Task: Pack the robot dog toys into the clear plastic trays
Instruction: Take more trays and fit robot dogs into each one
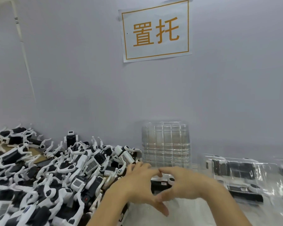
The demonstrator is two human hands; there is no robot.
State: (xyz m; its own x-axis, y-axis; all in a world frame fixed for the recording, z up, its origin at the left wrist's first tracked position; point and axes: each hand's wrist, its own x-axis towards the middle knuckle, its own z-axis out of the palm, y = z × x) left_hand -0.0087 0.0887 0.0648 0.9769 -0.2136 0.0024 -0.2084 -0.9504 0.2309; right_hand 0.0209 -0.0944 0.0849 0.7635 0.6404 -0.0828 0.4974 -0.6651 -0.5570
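Both hands meet at centre, fingertips touching over one robot dog toy (pixel 160 183). Left hand (pixel 137 181) & right hand (pixel 185 185) curl round it; grip looks loose, can't tell if held. Toy pile (pixel 47 173) left, tray stack (pixel 166 144) upright behind. Packed tray (pixel 235 175) right; surface (pixel 194 212) bare near front.

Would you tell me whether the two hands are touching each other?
Touching: the head view shows the left hand and right hand meeting at their fingertips above a toy.
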